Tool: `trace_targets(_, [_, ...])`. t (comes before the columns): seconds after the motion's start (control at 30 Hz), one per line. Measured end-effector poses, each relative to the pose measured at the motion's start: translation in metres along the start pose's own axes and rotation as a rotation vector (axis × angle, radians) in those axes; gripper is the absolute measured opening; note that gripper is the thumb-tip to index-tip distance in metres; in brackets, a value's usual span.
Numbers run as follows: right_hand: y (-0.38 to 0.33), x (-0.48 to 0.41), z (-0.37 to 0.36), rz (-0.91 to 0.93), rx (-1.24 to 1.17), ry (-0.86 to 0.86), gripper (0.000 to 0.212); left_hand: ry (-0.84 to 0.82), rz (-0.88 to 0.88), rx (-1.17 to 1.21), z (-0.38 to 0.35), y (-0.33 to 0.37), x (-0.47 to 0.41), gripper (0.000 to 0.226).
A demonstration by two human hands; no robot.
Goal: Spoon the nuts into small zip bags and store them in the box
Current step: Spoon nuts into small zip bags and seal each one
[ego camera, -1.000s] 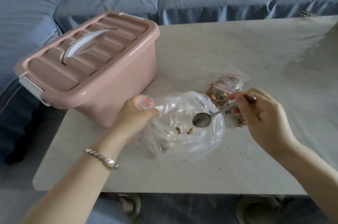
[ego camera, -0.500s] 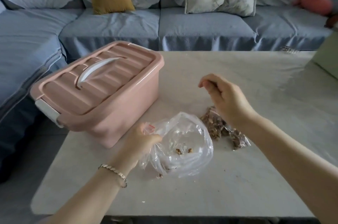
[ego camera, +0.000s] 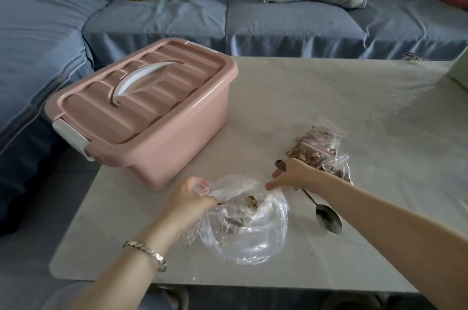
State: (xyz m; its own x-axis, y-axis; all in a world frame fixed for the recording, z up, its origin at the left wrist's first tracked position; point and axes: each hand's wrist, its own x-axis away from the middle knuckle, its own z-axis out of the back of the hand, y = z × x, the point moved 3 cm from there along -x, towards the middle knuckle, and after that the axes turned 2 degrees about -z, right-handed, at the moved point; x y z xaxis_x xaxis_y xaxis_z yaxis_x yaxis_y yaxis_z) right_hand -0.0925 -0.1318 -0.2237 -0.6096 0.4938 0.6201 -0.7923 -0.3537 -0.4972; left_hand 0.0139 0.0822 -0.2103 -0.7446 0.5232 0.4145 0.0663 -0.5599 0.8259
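A pink lidded box with a white handle stands shut on the table's left part. My left hand pinches a small empty zip bag together with the rim of a large clear plastic bag, which holds a few nut pieces. My right hand hovers low with its fingers stretched out, touching the large bag's far rim. A metal spoon lies on the table, its handle passing under that hand. Filled zip bags of nuts lie just behind my right hand.
The pale table ends close in front of me and at the left beside the box. A blue sofa with cushions runs behind and along the left. A pale green object sits at the table's right edge.
My right hand came down from above the table to the big bag's rim, and the spoon now lies on the table. My left hand kept its hold on the small bag.
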Motion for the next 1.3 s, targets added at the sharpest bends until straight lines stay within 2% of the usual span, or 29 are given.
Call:
trace_targets(0.07, [0.002, 0.002, -0.001, 0.002, -0.051, 0.004, 0.021, -0.013, 0.016, -0.025, 0.001, -0.001, 0.000, 0.033])
trace_targets(0.1, [0.001, 0.005, 0.001, 0.003, -0.065, 0.007, 0.017, -0.020, 0.016, -0.052, 0.002, -0.002, -0.001, 0.032])
trace_targets(0.2, [-0.007, 0.018, 0.019, 0.037, -0.084, 0.136, 0.014, -0.041, 0.000, -0.141, 0.003, 0.004, -0.001, 0.027])
trace_targets(0.3, [-0.017, 0.039, 0.046, 0.105, -0.238, 0.290, 0.014, -0.062, 0.004, -0.175, -0.003, 0.013, -0.001, 0.023])
trace_targets(0.5, [-0.017, 0.069, 0.076, 0.153, -0.325, 0.415, 0.018, -0.028, 0.052, 0.160, -0.037, 0.026, 0.007, 0.045])
trace_targets(0.63, [-0.006, 0.078, 0.084, 0.196, -0.166, 0.589, 0.024, -0.046, 0.039, 0.214, -0.046, 0.041, 0.010, 0.036])
trace_targets(0.73, [0.001, 0.087, 0.087, 0.255, -0.066, 0.738, 0.021, -0.100, 0.008, 0.048, -0.041, 0.053, 0.010, 0.027])
trace_targets(0.8, [0.002, 0.092, 0.086, 0.299, -0.073, 0.758, 0.011, -0.142, -0.045, -0.110, -0.040, 0.060, 0.010, 0.030])
trace_targets(0.87, [0.001, 0.097, 0.083, 0.360, -0.108, 0.770, 0.010, -0.125, -0.097, -0.170, -0.040, 0.066, 0.010, 0.028])
trace_targets(0.93, [-0.003, 0.100, 0.078, 0.411, -0.096, 0.742, 0.011, -0.082, -0.124, -0.107, -0.042, 0.068, 0.011, 0.015])
trace_targets(1.07, [-0.008, 0.103, 0.078, 0.456, -0.098, 0.769, 0.012, -0.013, -0.132, -0.011, -0.045, 0.067, 0.011, 0.007])
trace_targets(1.2, [-0.007, 0.097, 0.080, 0.387, -0.040, 0.657, 0.013, -0.069, 0.007, 0.129, -0.041, 0.070, 0.011, 0.013])
trace_targets(1.3, [-0.003, 0.095, 0.078, 0.329, -0.080, 0.677, 0.011, -0.054, 0.005, 0.214, -0.034, 0.075, 0.010, 0.023])
